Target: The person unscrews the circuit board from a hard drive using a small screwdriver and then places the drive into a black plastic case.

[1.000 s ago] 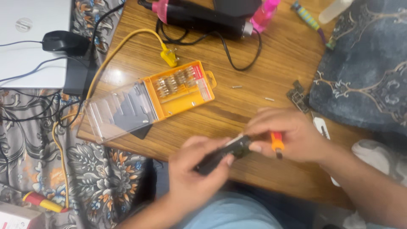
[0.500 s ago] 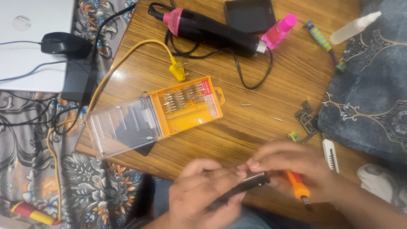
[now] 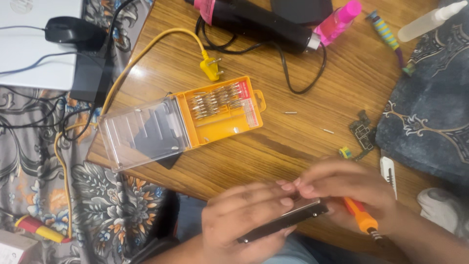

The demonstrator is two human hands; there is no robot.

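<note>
Head view: left hand [image 3: 244, 217] fingers clamp flat black phone-like slab [image 3: 286, 222] steady, near open orange bit case [image 3: 222, 110]; right hand [image 3: 351, 190] grips orange-handled screwdriver [image 3: 361, 220], fingertips bracing slab edge.

Wooden table [image 3: 312, 142], grain lengthwise. On it: open orange bit case [image 3: 222, 111] with clear lid [image 3: 142, 133], yellow plug [image 3: 211, 68], black hot-air tool [image 3: 254, 20], pink bottle [image 3: 337, 22], small circuit board [image 3: 362, 133], two loose bits [image 3: 290, 113].

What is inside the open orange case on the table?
The orange case holds rows of small metal screwdriver bits. Its clear lid lies open to the left, with a dark flat thing partly under it. Whether every slot is filled cannot be seen.
</note>
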